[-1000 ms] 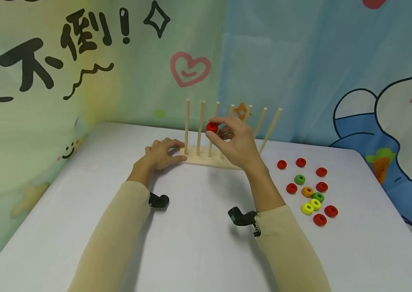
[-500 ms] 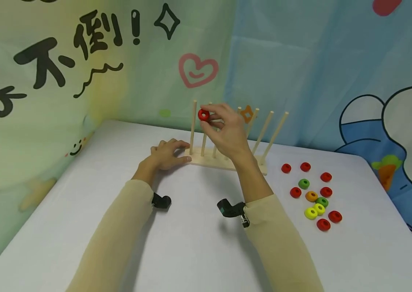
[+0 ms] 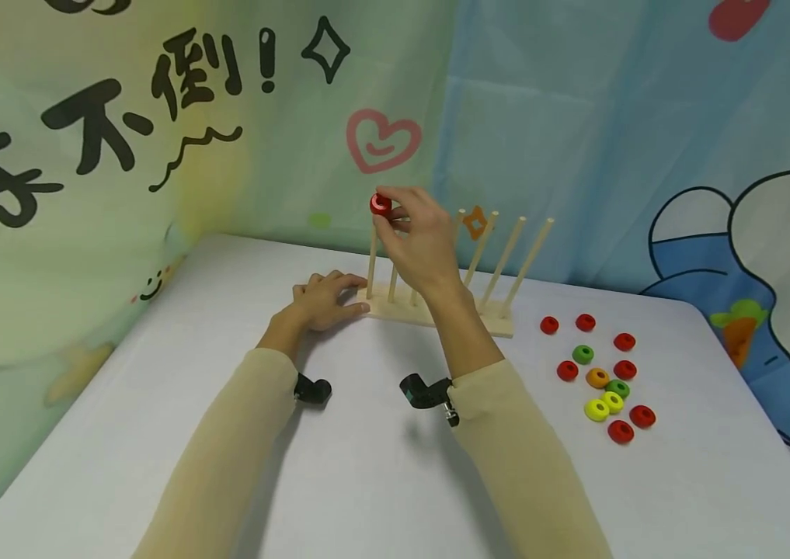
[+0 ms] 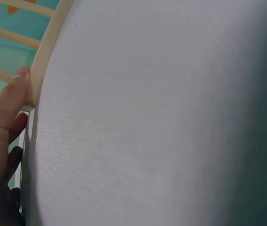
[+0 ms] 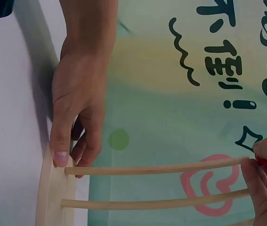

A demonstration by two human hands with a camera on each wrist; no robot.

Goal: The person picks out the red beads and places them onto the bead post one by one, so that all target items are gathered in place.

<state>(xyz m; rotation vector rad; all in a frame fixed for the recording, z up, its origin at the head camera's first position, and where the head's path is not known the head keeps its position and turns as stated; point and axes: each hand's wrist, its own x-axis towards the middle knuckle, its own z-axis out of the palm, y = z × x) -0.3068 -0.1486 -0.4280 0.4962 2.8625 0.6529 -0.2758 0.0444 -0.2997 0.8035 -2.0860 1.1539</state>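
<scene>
In the head view my right hand [image 3: 424, 242] pinches a red bead [image 3: 381, 205] with a hole between thumb and fingers, right at the top of the leftmost peg of a wooden peg stand [image 3: 405, 312]. The right wrist view shows only a sliver of the red bead [image 5: 262, 162] between the fingertips, by that peg's tip. My left hand [image 3: 325, 301] holds the left end of the stand's base, its thumb on the near side. Behind my right hand some of the upright pegs are partly hidden. No bead shows on the visible pegs.
To the right of the stand, several loose red beads [image 3: 621, 432] lie on the white table [image 3: 367, 466]. Among them are green beads [image 3: 582, 354], an orange bead [image 3: 597, 378] and yellow beads [image 3: 596, 410]. A printed cloth [image 3: 541, 116] hangs behind the table.
My right hand has carried the red bead left and up, from the third peg to the top of the leftmost one. My left hand keeps its hold on the base.
</scene>
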